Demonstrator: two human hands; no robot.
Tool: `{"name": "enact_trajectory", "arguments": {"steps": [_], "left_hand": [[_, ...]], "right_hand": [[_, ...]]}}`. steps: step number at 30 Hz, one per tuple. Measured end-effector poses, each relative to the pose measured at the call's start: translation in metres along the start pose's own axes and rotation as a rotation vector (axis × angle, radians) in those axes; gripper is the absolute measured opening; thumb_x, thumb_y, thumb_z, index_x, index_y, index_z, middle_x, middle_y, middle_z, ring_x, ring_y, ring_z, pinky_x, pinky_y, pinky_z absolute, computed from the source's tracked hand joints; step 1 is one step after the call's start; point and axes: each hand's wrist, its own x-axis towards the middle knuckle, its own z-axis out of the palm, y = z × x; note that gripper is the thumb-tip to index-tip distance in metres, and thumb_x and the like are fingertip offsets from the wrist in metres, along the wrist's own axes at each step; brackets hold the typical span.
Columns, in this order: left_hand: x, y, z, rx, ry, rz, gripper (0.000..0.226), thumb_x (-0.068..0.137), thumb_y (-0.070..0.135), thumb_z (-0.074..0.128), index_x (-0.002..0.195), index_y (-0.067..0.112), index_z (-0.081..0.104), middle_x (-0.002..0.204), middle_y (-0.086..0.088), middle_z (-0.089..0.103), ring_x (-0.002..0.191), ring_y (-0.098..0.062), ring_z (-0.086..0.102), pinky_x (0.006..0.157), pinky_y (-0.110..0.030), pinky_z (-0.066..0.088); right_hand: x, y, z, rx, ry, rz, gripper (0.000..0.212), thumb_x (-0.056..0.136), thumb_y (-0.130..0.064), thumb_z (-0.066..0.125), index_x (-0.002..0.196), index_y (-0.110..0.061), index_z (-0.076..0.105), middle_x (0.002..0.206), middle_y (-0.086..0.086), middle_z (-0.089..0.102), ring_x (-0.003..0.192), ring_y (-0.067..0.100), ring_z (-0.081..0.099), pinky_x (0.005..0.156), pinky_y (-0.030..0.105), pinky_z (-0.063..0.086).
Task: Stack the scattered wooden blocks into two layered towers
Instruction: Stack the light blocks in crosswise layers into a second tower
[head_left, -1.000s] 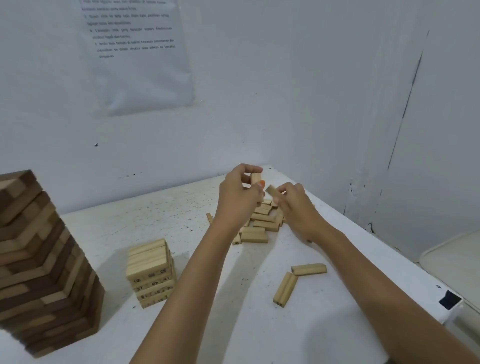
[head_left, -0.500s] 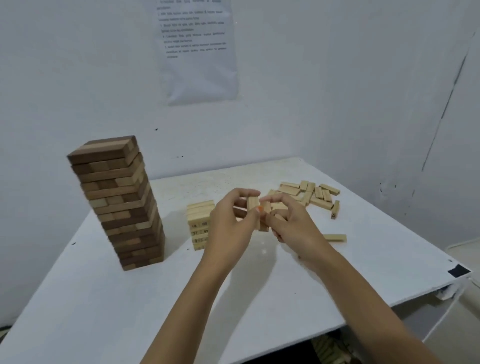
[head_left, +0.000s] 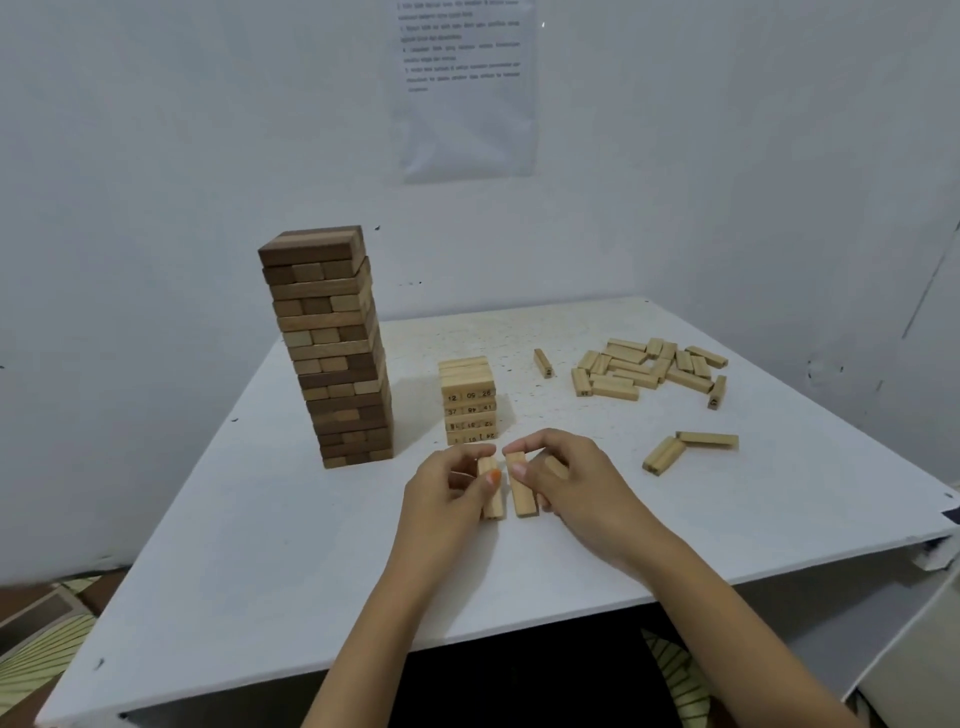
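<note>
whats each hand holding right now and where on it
The left hand pinches the left block near its upper end; the right hand pinches the right block the same way, thumb against fingers.

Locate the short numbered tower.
Head view: the short numbered tower stands centre-frame, right of the tall dark tower, just beyond the left hand and right hand.
</note>
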Motion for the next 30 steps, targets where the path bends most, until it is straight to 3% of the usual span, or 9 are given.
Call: {"name": "enact_trajectory", "arguments": {"steps": [2,5,7,12,14,17,22,26,30], "left_hand": [[0.0,-0.001,-0.001,0.038,0.02,0.026,0.023,0.09,0.014,0.063,0.111,0.022,0.067,0.094,0.003,0.064,0.081,-0.005,0.057,0.068,-0.007,0.043],[-0.001,-0.004,-0.001,0.036,0.029,0.027,0.023,0.088,0.015,0.066,0.109,0.022,0.066,0.102,-0.001,0.06,0.087,-0.01,0.057,0.079,-0.02,0.048],[-0.003,-0.006,0.0,0.072,0.045,0.058,0.025,0.087,0.016,0.067,0.11,0.023,0.065,0.107,0.001,0.054,0.092,-0.006,0.054,0.08,-0.019,0.048],[-0.008,-0.004,0.0,0.014,0.062,0.021,0.02,0.096,0.019,0.052,0.112,0.025,0.063,0.109,0.004,0.058,0.094,-0.007,0.057,0.086,-0.024,0.048],[-0.01,-0.003,-0.002,0.003,0.026,0.017,0.023,0.096,0.014,0.051,0.113,0.024,0.063,0.11,0.005,0.059,0.097,-0.007,0.056,0.087,-0.021,0.046],[-0.012,-0.002,-0.006,0.02,-0.022,0.03,0.027,0.093,0.009,0.053,0.115,0.022,0.063,0.111,0.005,0.057,0.102,-0.007,0.055,0.086,-0.016,0.042],[-0.016,-0.001,-0.015,-0.016,-0.135,-0.006,0.033,0.094,0.009,0.051,0.122,0.025,0.058,0.118,0.008,0.055,0.106,0.002,0.052,0.081,-0.01,0.041],[-0.018,0.001,-0.029,0.03,-0.207,0.024,0.037,0.092,0.012,0.058,0.124,0.032,0.055,0.118,0.018,0.054,0.101,0.014,0.05,0.075,0.0,0.04],[-0.026,0.006,-0.035,0.079,-0.218,0.047,0.042,0.087,0.016,0.067,0.123,0.036,0.057,0.111,0.024,0.055,0.096,0.015,0.05,0.08,-0.004,0.043]], "right_hand": [[0.0,-0.002,0.001,-0.118,0.009,-0.032,0.008,0.09,-0.026,0.067,0.098,-0.023,0.07,0.078,0.01,0.062,0.065,0.006,0.052,0.065,0.017,0.041],[-0.002,-0.004,0.004,-0.273,0.058,-0.097,0.014,0.087,-0.024,0.071,0.101,-0.019,0.07,0.093,0.005,0.061,0.07,0.0,0.05,0.063,0.007,0.037],[-0.004,-0.004,0.005,-0.18,0.097,-0.071,0.011,0.093,-0.022,0.061,0.102,-0.02,0.067,0.093,0.001,0.06,0.07,0.0,0.048,0.063,0.009,0.037],[-0.003,-0.001,-0.001,0.122,0.106,0.047,0.035,0.095,-0.016,0.036,0.1,-0.024,0.069,0.096,-0.005,0.067,0.082,0.0,0.055,0.071,0.017,0.039],[-0.005,0.003,-0.004,0.111,0.045,0.026,0.035,0.099,-0.008,0.039,0.109,-0.024,0.068,0.1,-0.006,0.067,0.093,0.004,0.059,0.077,0.018,0.045],[-0.006,0.008,-0.006,0.079,-0.01,-0.04,0.025,0.098,-0.015,0.053,0.117,-0.027,0.065,0.097,-0.004,0.066,0.091,0.001,0.062,0.087,0.021,0.05],[-0.009,0.011,-0.008,-0.148,-0.102,-0.1,0.034,0.097,-0.023,0.058,0.13,-0.032,0.058,0.127,-0.016,0.059,0.12,-0.009,0.049,0.1,0.018,0.043],[-0.016,0.003,-0.021,-0.175,-0.064,-0.116,0.034,0.097,-0.029,0.055,0.13,-0.037,0.054,0.123,-0.02,0.054,0.115,-0.005,0.047,0.091,0.012,0.041],[-0.024,0.0,-0.038,-0.343,-0.201,-0.109,0.048,0.088,-0.025,0.067,0.131,-0.035,0.049,0.118,-0.016,0.051,0.109,0.001,0.047,0.09,0.012,0.041]]}}
